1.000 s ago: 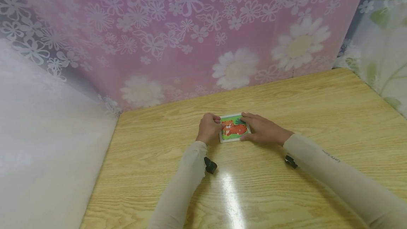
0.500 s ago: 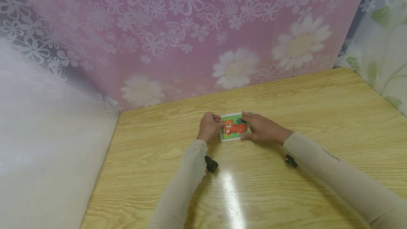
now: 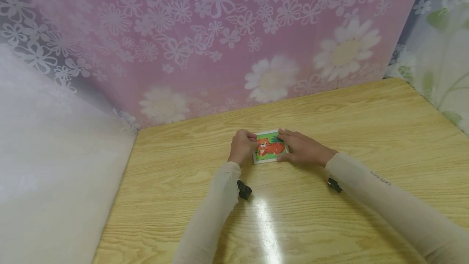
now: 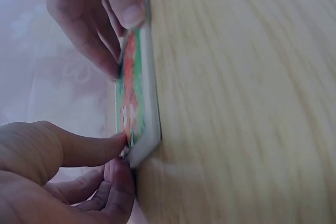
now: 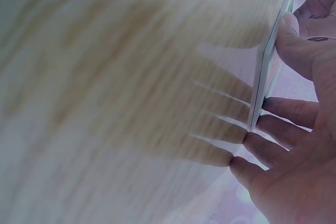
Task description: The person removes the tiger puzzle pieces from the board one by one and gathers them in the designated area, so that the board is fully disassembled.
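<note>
The tiger picture (image 3: 272, 148) was pinched at left by the left hand (image 3: 242, 146) and gripped at right by the right hand (image 3: 303, 148). It was judged whole where visible; remaining work could not be told.

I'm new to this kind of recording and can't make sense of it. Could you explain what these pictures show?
There is no machine here, just a person's two bare hands. The wide picture comes from a camera worn on the head, looking forward and down. The other two come from cameras worn on the left and right wrists; the small black devices by the sleeves are probably those.

Between the hands is a small picture board with a white border and an orange striped animal on green. The left hand pinches its left end, while the right hand grips its right end between thumb and fingers. Beneath is a wood-grain table; behind it, a pink flowered backdrop.
</note>
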`<state>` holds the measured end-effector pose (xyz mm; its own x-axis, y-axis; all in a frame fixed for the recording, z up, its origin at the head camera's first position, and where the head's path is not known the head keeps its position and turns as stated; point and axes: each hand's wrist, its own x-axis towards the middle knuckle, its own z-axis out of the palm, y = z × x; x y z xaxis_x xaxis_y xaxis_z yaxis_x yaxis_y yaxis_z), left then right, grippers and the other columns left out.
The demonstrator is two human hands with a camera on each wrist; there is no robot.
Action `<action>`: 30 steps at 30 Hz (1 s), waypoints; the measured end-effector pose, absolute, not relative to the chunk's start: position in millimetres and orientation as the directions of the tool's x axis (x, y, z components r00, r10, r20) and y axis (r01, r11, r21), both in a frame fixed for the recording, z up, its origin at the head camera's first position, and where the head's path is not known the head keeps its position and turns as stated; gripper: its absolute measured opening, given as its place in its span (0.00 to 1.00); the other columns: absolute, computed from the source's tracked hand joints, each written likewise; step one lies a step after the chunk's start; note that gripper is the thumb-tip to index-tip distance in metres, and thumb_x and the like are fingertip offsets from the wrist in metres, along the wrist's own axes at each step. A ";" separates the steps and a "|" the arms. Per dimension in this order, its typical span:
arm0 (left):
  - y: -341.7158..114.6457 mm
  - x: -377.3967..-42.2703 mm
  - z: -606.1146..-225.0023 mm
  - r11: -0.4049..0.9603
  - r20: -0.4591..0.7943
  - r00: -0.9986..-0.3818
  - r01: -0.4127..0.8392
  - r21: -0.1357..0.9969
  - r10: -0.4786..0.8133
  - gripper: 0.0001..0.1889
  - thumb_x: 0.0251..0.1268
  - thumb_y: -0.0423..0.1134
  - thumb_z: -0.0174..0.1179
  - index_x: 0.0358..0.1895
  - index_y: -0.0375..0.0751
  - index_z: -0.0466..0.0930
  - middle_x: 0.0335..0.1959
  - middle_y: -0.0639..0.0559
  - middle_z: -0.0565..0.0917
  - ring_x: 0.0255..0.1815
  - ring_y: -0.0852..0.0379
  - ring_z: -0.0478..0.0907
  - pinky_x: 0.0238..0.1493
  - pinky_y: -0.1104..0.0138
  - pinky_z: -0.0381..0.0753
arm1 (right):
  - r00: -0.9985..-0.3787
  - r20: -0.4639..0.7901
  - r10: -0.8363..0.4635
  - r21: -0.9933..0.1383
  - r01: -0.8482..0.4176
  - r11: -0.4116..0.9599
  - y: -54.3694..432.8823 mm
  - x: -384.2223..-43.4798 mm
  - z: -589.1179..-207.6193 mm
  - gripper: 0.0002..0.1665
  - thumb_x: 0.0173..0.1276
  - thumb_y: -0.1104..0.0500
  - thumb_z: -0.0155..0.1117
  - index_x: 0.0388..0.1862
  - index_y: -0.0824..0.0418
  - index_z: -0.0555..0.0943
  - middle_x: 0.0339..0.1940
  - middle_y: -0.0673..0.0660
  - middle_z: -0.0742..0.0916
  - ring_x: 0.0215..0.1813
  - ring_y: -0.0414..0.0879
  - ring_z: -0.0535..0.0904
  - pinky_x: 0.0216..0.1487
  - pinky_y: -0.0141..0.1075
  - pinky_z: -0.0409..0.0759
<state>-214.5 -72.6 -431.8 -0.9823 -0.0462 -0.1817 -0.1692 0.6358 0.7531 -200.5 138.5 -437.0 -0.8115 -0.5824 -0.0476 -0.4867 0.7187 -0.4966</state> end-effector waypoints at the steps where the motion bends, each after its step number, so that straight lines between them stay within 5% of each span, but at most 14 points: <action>1: -73.0 -214.1 -431.7 0.639 -0.180 -0.982 -0.175 0.749 -0.059 0.12 0.63 0.32 0.71 0.49 0.35 0.87 0.40 0.48 0.86 0.41 0.53 0.83 0.43 0.62 0.85 | -0.811 -0.049 -0.583 -0.497 -0.487 0.718 138.0 -200.5 -437.1 0.48 0.68 0.46 0.72 0.72 0.77 0.65 0.77 0.75 0.63 0.77 0.69 0.58 0.74 0.61 0.58; 30: -67.4 -207.4 -438.1 0.448 -0.194 -0.964 -0.257 0.856 -0.182 0.15 0.59 0.25 0.69 0.51 0.31 0.85 0.42 0.47 0.84 0.44 0.53 0.81 0.45 0.63 0.85 | -0.812 -0.051 -0.582 -0.503 -0.483 0.717 137.8 -199.4 -434.8 0.47 0.69 0.46 0.71 0.73 0.76 0.65 0.77 0.75 0.62 0.78 0.69 0.56 0.75 0.62 0.55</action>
<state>-207.4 -67.4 -438.1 -0.9639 -0.1819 -0.1944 -0.2573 0.4484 0.8560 -199.4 137.8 -434.8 -0.8116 -0.5820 -0.0505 -0.4828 0.7170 -0.5028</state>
